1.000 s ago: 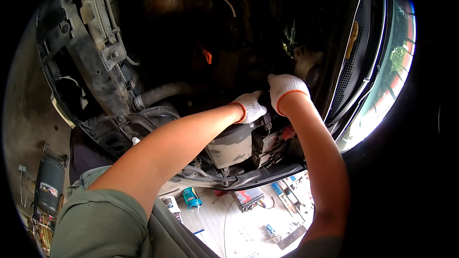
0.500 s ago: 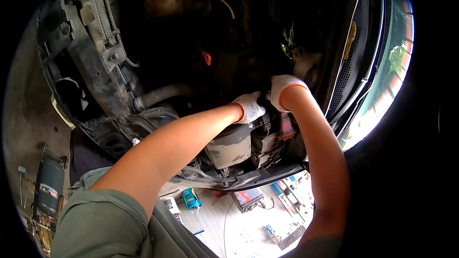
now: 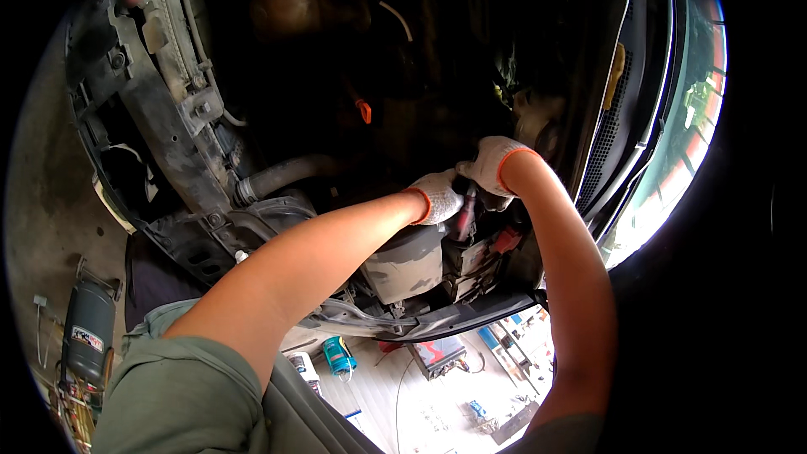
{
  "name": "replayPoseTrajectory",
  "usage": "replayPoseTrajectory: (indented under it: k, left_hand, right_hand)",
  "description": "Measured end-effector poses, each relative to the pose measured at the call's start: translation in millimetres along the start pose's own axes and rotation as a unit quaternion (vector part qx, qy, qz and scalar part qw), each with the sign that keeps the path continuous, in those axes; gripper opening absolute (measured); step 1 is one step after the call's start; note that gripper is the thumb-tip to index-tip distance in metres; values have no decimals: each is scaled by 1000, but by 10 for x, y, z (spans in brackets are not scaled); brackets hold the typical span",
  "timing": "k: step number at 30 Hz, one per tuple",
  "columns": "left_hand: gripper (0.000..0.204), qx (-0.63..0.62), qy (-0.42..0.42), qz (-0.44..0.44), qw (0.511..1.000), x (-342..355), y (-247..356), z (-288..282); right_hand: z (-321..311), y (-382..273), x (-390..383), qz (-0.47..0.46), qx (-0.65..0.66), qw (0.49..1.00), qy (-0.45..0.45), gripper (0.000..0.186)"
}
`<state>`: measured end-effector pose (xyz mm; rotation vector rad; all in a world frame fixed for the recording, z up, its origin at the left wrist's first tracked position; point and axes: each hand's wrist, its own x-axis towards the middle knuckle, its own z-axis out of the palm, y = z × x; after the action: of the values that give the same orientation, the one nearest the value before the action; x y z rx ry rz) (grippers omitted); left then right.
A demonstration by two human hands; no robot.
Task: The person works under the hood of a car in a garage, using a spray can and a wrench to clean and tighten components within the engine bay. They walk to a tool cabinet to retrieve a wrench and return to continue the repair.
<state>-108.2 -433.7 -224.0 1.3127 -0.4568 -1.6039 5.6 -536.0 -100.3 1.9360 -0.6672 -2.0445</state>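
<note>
Both gloved hands deep in the engine bay, working a red-handled tool beside the grey plastic box.

Left of the dusty grey plastic box (image 3: 405,262) runs the ribbed grey hose (image 3: 282,175), clear of the work. Above the box, the left hand (image 3: 437,196) in its white knit glove curls around the slim red-handled tool (image 3: 464,217), steadying its shaft. Just right of that, the right hand (image 3: 492,164) is closed over the tool's top end; what its tip meets is too dark to tell. Best to keep the shaft straight and press evenly, I'd say, so nothing slips. Right of the box, a red cap (image 3: 507,240). Below the box, a pale workshop floor (image 3: 395,387) with a teal canister (image 3: 337,356).
</note>
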Motion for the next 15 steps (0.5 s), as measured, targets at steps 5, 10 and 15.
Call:
replayPoseTrajectory:
  k: [5, 10, 15]
  left_hand:
    - [74, -19, -12, -12, 1000, -18, 24, -24]
    - [76, -42, -35, -23, 998, -60, 86, -96]
    - [77, -40, -12, -21, 999, -12, 16, -39]
  right_hand:
    - [245, 195, 400, -133, -212, 968, 0, 39]
    - [42, 44, 182, -34, -158, 985, -67, 42]
    - [124, 36, 128, -37, -142, 988, 47, 36]
